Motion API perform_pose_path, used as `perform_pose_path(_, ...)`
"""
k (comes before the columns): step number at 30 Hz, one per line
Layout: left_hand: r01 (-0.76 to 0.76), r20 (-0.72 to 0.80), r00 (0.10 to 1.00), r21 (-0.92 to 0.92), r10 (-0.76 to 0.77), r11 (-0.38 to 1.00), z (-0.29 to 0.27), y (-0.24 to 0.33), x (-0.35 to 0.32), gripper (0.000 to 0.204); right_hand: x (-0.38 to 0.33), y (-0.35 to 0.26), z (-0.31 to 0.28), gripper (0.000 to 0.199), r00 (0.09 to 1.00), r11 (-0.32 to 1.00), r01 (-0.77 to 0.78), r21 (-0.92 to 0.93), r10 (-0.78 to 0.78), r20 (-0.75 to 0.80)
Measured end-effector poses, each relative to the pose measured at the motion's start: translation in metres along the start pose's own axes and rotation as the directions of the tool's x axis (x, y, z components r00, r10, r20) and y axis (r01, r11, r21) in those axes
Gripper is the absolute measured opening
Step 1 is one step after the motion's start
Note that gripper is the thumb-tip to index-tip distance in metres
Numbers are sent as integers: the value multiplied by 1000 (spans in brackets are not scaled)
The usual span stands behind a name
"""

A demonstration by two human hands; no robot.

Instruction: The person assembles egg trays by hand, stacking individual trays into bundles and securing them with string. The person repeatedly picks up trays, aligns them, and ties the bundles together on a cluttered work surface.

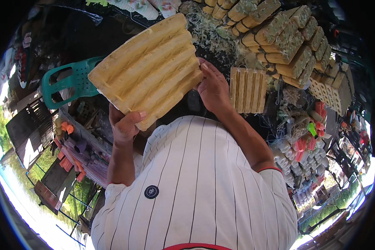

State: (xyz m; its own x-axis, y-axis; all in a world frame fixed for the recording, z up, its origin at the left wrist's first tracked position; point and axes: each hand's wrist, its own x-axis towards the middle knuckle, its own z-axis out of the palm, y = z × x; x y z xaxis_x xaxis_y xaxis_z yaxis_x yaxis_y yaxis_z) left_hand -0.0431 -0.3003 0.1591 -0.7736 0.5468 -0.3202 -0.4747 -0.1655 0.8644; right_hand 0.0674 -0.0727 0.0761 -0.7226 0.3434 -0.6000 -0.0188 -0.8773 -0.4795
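Note:
A yellowish-tan ridged slab [148,68], with several parallel grooves across its face, is held up tilted in front of my chest. My left hand [127,125] grips its lower left corner, thumb on the grooved face and the other fingers hidden behind. At the slab's right edge my right hand [212,85] pinches the rim, fingers partly hidden. To the right of that hand lies a smaller grooved tan block [248,90], with thin strings along its edges.
Stacks of tan blocks tied with dark bands [279,46] fill the far right. A green plastic chair [71,79] stands at the left. Pale string scraps [210,39] litter the dark ground ahead. Bundles of pink and white rods [304,146] lie at the right.

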Motion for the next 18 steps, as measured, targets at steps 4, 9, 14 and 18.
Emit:
perform_pose_path(4, 34, 45, 998, 54, -37, 998, -1, 2, 0, 87, 8, -11, -1, 65, 996, 975, 88, -203, -80, 49)
perform_pose_path(9, 0, 106, 994, 100, -11, 995, 7, -4, -3, 82, 18, 4, 4, 73, 992, 953, 59, -297, -23, 123)
perform_pose_path(14, 42, 127, 990, 122, -57, 992, 3, -1, -3, 80, 21, 3, -19, 68, 937, 869, 243, -431, -324, -127)
perform_pose_path(18, 71, 79, 994, 130, -82, 989, 3, -3, -3, 84, -12, 7, -14, 61, 788, 373, 596, -711, -441, 429)
